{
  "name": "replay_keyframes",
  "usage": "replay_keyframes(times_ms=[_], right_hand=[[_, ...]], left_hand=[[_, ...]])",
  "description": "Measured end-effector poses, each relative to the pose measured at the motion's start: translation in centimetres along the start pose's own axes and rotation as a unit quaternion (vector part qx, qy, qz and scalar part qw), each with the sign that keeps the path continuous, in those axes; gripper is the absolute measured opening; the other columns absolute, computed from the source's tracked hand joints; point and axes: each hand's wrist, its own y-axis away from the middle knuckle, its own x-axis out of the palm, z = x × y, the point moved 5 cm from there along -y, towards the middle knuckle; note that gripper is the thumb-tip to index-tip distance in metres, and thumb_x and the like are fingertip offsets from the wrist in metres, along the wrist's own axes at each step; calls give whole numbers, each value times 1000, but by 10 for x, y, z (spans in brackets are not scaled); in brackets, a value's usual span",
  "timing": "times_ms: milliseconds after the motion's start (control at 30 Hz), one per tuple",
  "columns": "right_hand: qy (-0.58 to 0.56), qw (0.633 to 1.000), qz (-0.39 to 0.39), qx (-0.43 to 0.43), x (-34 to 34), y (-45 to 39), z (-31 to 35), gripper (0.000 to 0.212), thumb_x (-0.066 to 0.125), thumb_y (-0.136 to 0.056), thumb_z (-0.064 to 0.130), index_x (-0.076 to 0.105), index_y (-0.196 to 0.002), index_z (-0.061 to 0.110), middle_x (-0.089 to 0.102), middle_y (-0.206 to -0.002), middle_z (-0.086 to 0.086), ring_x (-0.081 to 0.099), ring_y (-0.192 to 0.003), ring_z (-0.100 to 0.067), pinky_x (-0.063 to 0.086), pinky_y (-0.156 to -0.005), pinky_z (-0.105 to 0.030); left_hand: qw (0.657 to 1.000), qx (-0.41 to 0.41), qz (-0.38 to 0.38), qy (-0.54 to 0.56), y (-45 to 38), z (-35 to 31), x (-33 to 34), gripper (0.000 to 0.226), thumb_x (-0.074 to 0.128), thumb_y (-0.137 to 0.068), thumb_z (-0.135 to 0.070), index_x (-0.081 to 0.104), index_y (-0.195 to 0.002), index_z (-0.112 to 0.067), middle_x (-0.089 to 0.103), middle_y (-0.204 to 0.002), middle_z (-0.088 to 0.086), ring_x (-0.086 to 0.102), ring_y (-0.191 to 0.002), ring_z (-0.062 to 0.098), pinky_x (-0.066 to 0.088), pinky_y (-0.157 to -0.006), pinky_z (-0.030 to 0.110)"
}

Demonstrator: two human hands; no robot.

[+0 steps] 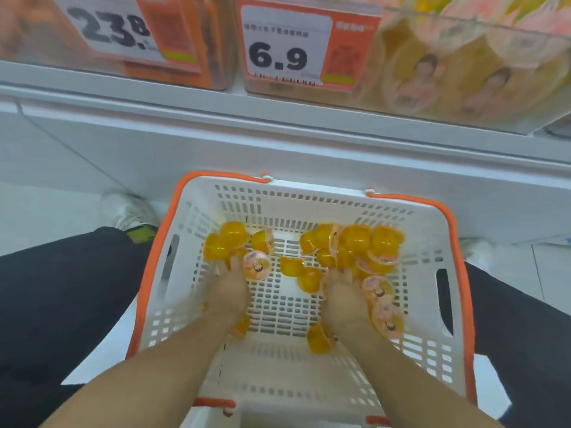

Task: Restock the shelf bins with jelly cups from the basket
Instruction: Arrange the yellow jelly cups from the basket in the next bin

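Note:
A white basket with an orange rim stands on the floor between my legs. Several yellow jelly cups with pink lids lie in it: one cluster at the far left, a bigger one at the far right, and loose ones in the middle. My left hand is down in the basket, its fingertips touching the left cluster. My right hand is also inside, fingers spread against the right cluster. Both hands are motion-blurred. The clear shelf bin with a 6.9 price tag holds similar cups.
A second bin with a 23.8 tag sits at the upper left on the white shelf. My dark trouser legs flank the basket, and a shoe shows on the left. Single cups lie under each wrist.

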Motion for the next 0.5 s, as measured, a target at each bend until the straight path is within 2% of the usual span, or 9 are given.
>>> replay_keyframes(times_ms=[67,133,200,267,333,367,400,433,500], right_hand=[[45,999,-14,-3,2,-1,2,58,62,-82,6,38,-134,18,38,-134,-10,50,-117,-28,51,-85,-36],[59,998,-24,-14,3,-1,4,56,63,-83,9,38,-133,18,39,-132,-9,50,-116,-27,51,-84,-35],[61,998,-24,-20,1,-1,4,55,65,-85,19,39,-132,18,39,-131,-8,50,-118,-28,50,-88,-36],[61,998,-13,-21,2,-2,3,62,69,-84,35,37,-135,18,39,-133,-8,48,-122,-29,47,-96,-39],[31,999,5,4,2,-1,2,69,70,-78,46,41,-135,18,43,-132,-8,48,-123,-29,47,-97,-40],[-1,1000,14,20,0,0,2,67,72,-74,49,48,-129,18,50,-126,-6,52,-117,-27,49,-94,-38],[-45,998,25,38,-6,3,4,60,72,-70,50,58,-117,17,58,-113,-4,57,-106,-23,53,-87,-35],[-107,992,47,50,-11,5,7,50,72,-68,48,65,-104,15,65,-100,-3,61,-92,-19,55,-80,-32],[-291,944,125,91,-17,10,14,46,74,-76,40,69,-105,5,71,-96,-7,64,-79,-15,53,-70,-28]], left_hand=[[1000,4,-8,30,-1,4,1,58,60,-90,-11,31,-140,-18,36,-139,18,50,-118,40,46,-96,46],[996,16,-13,83,2,7,0,64,69,-87,-14,35,-141,-15,42,-136,17,54,-115,39,47,-91,43],[989,-9,-21,144,4,14,-5,58,76,-82,-17,46,-131,-9,54,-125,15,59,-109,36,48,-84,39],[968,-85,17,235,8,21,-9,52,81,-74,-29,57,-118,-13,66,-107,6,66,-100,30,53,-81,35],[886,-176,126,409,15,22,-10,45,77,-76,-40,62,-113,-18,73,-93,7,69,-76,24,58,-63,35],[832,-207,193,477,22,20,-11,39,71,-82,-42,62,-111,-18,72,-90,9,63,-65,22,52,-52,29],[786,-218,247,522,31,15,-17,34,64,-85,-43,62,-105,-16,68,-88,12,56,-60,21,44,-48,25],[750,-213,290,554,37,12,-21,34,58,-83,-44,62,-94,-12,63,-84,14,51,-59,21,38,-49,24],[689,-181,352,607,48,2,-32,41,53,-79,-45,65,-79,-6,58,-79,16,51,-62,23,37,-56,29]])
